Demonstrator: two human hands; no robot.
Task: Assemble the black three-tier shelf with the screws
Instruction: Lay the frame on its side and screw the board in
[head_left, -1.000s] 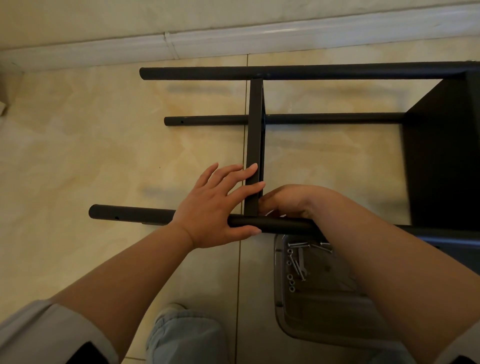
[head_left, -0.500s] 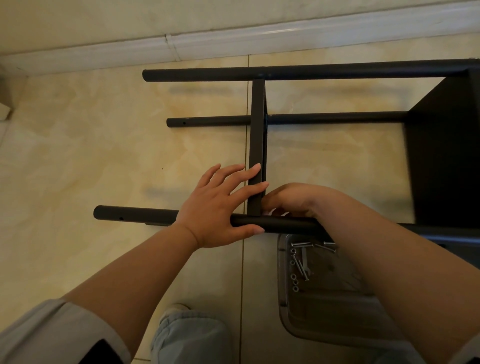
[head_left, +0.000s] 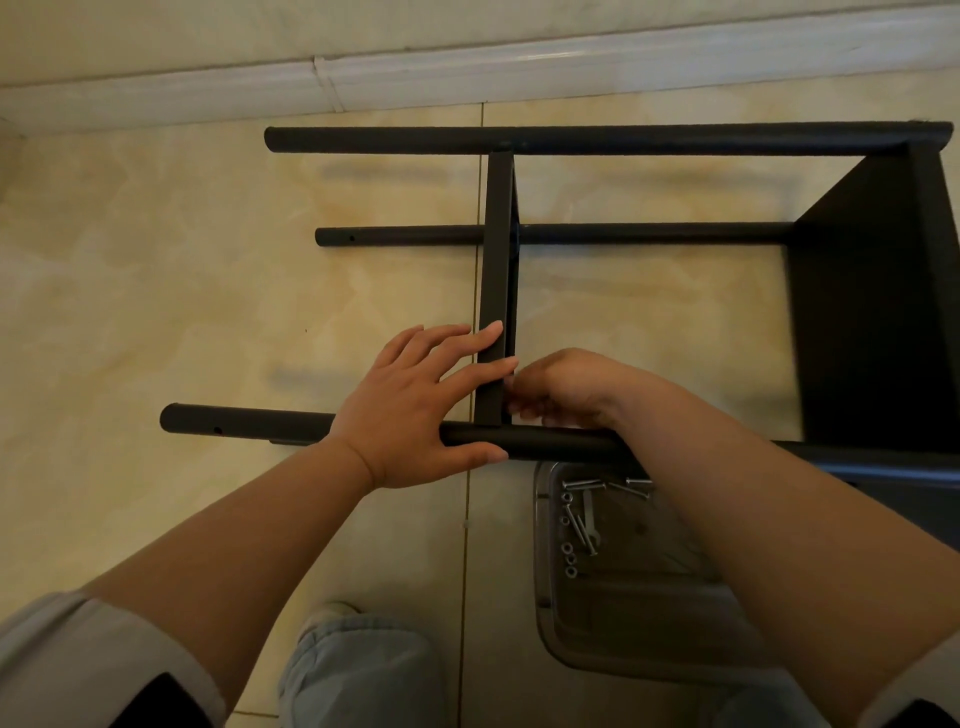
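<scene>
This looks like a room in a home, seen at floor level. Glossy beige marbled floor tiles (head_left: 156, 291) with thin grout lines fill most of the frame, and a white baseboard (head_left: 467, 67) runs along the foot of a pale wall (head_left: 260, 26) across the top.

Beige tile floor (head_left: 156, 291); white baseboard (head_left: 467, 67) along wall; jeans knee (head_left: 358, 670).

Dim, warm, yellowish indoor light; a glossy highlight runs along the white baseboard (head_left: 519, 65), indicating light from the far side. Soft, faint shadows of the black poles (head_left: 571, 139) lie on the floor tiles (head_left: 156, 286) just below them. Wide-angle distortion bows straight lines toward the edges; focus is reasonably sharp, with dark surfaces losing detail.
</scene>
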